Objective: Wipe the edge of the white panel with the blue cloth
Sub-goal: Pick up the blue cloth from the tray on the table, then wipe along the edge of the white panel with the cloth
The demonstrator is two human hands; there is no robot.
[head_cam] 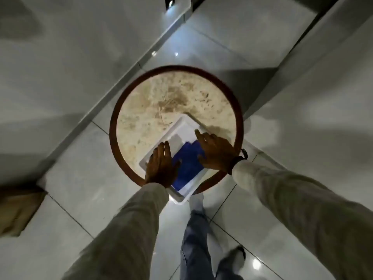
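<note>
A white panel (pixel 182 129) with a raised rim lies on a round table, its near corner jutting past the table's edge. A blue cloth (pixel 187 168) lies on the panel between my hands. My left hand (pixel 160 165) rests flat on the panel's left edge, fingers together and stretched out, its thumb side touching the cloth. My right hand (pixel 216 153) lies over the panel's right edge and the cloth's right side, fingers spread, index finger pointing up the rim. Whether either hand grips the cloth cannot be told.
The round table (pixel 161 102) has a mottled beige top and a dark wooden rim. Glossy grey floor tiles surround it. My legs and a shoe (pixel 234 257) are below the table. A brown object (pixel 18 211) sits at the left edge.
</note>
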